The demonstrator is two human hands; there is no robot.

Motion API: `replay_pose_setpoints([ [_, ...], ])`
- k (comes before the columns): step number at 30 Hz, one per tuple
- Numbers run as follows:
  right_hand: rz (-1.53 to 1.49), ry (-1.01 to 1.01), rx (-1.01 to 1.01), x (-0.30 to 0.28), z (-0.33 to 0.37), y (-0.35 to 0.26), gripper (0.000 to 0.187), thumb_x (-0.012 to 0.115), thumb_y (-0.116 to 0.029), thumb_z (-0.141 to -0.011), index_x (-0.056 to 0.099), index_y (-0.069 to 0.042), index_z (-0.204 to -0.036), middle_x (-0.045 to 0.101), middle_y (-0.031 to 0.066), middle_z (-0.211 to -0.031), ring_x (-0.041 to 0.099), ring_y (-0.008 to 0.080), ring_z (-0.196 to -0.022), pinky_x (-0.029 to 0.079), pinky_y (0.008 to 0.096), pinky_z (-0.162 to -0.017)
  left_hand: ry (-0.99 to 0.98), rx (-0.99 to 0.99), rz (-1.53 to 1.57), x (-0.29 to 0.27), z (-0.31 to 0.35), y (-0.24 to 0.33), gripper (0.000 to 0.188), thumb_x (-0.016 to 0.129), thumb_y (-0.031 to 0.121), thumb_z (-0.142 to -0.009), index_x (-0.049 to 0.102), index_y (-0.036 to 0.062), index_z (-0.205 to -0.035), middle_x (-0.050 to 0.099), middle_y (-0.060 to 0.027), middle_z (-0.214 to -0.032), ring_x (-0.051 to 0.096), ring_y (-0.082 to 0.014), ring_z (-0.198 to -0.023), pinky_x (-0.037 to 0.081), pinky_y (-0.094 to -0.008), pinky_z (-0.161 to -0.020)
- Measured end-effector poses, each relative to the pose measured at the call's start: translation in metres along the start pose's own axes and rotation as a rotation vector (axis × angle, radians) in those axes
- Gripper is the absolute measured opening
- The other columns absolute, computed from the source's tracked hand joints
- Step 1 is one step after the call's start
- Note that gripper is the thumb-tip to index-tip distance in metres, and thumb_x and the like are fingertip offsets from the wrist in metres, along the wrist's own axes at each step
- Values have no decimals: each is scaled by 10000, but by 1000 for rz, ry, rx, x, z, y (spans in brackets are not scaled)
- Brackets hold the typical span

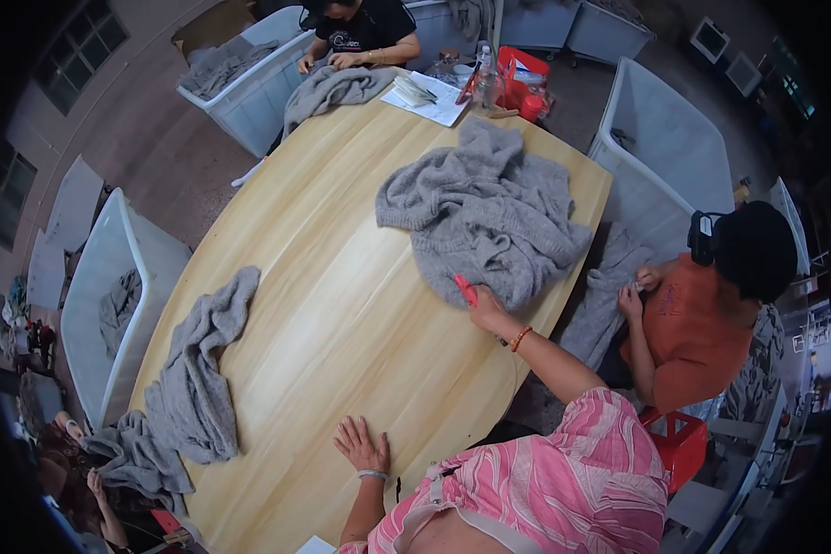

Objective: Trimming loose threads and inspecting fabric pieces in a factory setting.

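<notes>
My left hand (362,445) lies flat on the wooden table (314,305), its fingers spread and holding nothing. My right arm reaches out to the right, and my right hand (489,312) is closed around a small red tool (466,290); its exact kind is hard to make out. The tool's end rests against the near edge of a heap of grey knitwear (489,212), which lies bunched and folded on the right side of the table.
Another grey knit piece (198,369) drapes over the left edge, near a person's hands. A person in orange (692,314) handles grey knit at right; one in black (365,37) works at the far end. Bottles (485,83), papers (429,97) and large bins (660,138) stand around.
</notes>
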State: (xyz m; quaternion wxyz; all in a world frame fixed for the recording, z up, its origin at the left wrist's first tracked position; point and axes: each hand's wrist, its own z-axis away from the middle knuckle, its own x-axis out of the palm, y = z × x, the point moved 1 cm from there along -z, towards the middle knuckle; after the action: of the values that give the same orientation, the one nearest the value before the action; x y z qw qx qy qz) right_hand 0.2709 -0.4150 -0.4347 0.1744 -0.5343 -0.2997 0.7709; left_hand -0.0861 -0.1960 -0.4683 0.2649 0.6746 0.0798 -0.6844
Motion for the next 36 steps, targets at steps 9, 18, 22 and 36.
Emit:
replay_pose_setpoints([
  [9,-108,-432,-353,48,52,-83,251,568,-201,-829,538,-15,-995,615,216,-883,582,408,-856,470,440,-743,41,-44,20,-1,-3,-1,636,546,371,-799,370,106,-1350,244,-177,-1452,157,-365,-1358,43,-546,-1086],
  [18,-169,-907,-160,100,75,-111,233,589,-275,-839,599,-42,-850,632,40,-715,606,114,-582,495,262,-536,121,-85,71,0,5,-9,601,554,346,-793,410,90,-1317,274,-177,-1437,189,-364,-1346,69,-551,-1083],
  [22,-192,-910,-42,100,72,-90,252,568,-304,-858,591,-57,-811,635,41,-670,583,121,-514,470,242,-467,135,-51,90,8,1,-5,586,550,343,-792,426,82,-1301,294,-181,-1425,199,-370,-1340,75,-554,-1080],
  [36,-103,-664,-38,94,114,-79,313,619,-396,-790,586,-91,-723,620,7,-588,513,84,-463,406,251,-445,176,47,155,17,-6,-19,629,575,338,-770,400,69,-1311,271,-195,-1432,193,-382,-1340,71,-571,-1074],
])
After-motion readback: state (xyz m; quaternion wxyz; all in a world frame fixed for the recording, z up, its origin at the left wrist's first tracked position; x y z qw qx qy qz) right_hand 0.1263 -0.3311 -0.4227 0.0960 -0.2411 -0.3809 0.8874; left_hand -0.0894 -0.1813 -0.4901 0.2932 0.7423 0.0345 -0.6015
